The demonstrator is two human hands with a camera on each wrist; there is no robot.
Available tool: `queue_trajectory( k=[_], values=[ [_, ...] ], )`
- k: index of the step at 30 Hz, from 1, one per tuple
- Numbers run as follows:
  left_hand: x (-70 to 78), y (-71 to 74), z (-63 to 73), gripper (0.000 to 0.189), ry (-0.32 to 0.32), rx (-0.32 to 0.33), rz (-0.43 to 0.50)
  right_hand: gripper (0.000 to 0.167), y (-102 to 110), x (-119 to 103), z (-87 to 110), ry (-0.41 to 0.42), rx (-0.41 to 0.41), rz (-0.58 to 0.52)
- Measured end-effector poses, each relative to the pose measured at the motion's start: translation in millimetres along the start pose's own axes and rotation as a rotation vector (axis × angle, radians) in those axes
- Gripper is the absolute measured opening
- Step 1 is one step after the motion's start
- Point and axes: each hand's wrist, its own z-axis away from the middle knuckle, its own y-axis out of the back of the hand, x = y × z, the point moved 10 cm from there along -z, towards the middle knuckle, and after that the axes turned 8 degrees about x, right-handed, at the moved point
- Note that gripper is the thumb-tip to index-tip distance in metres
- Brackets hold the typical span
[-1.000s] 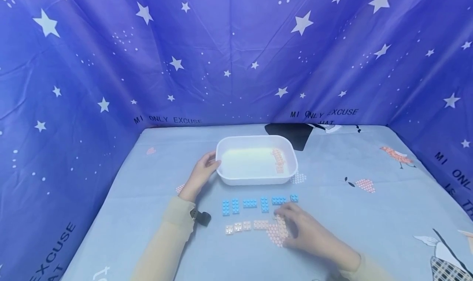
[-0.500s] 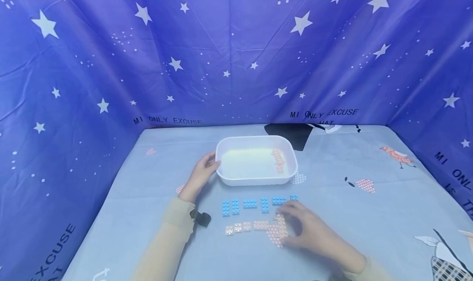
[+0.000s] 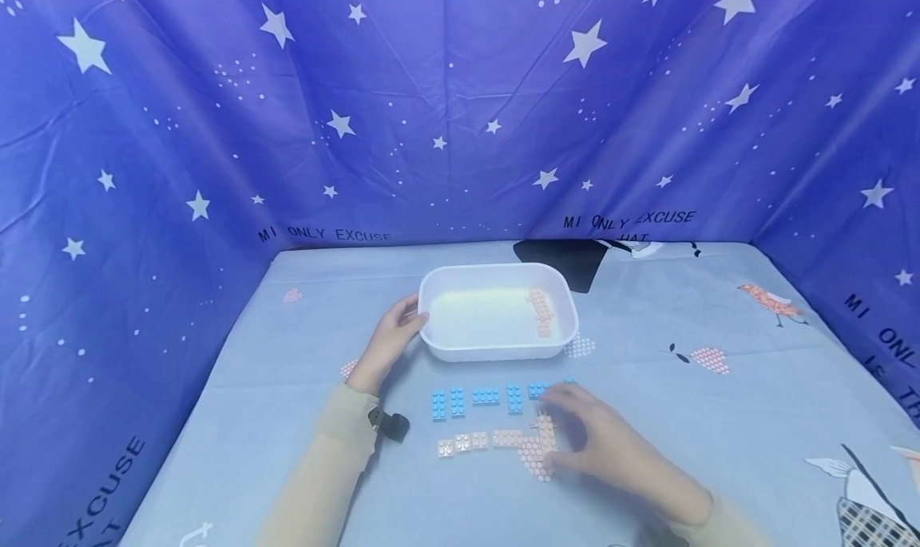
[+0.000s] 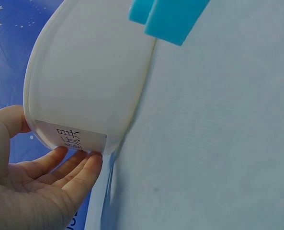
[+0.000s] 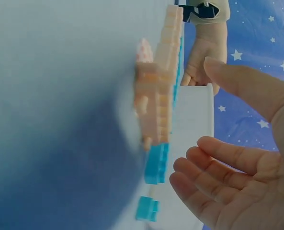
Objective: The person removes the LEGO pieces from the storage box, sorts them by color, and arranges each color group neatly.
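Observation:
My left hand [image 3: 391,335] holds the left end of a white plastic box [image 3: 496,354]. In the left wrist view its thumb is at the rim and its fingertips press the outer wall by a label [image 4: 91,136]. Peach toy bricks [image 3: 542,315] lie inside the box at its right end. My right hand [image 3: 607,443] is spread low over the table, thumb and fingers apart, beside a long peach brick [image 3: 547,431] with small pegs at its sides. The right wrist view shows the right palm with nothing between its fingers, and that peach brick [image 5: 149,100] stands just beyond.
Several blue toy bricks [image 3: 485,396] form a row in front of the box. Nearer me, smaller peach bricks [image 3: 462,442] line up left of the long one. A starry blue curtain [image 3: 446,92] surrounds the patterned grey-blue tablecloth [image 3: 683,315].
My right hand has shifted slightly away from me, now covering most of the rightmost small blue brick. The left hand and the box stay in place.

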Motion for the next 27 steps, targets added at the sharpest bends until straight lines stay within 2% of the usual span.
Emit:
queue_trajectory(
  k=[8, 13, 20, 27],
  values=[
    [-0.5, 0.5, 0.2, 0.054, 0.002, 0.000, 0.002, 0.072, 14, -9, -20.8, 0.010, 0.005, 0.015],
    [0.5, 0.0, 0.7, 0.055, -0.002, -0.004, 0.004, 0.072, 23, -13, -35.4, 0.043, 0.043, 0.000],
    [-0.8, 0.3, 1.0, 0.055, 0.011, -0.003, 0.000, 0.068, 29, -4, -58.4, 0.033, 0.091, -0.025],
    [0.4, 0.5, 1.6, 0.056, 0.009, -0.008, 0.011, 0.061, 35, 2, -87.6, 0.040, 0.124, -0.097]
  ],
)
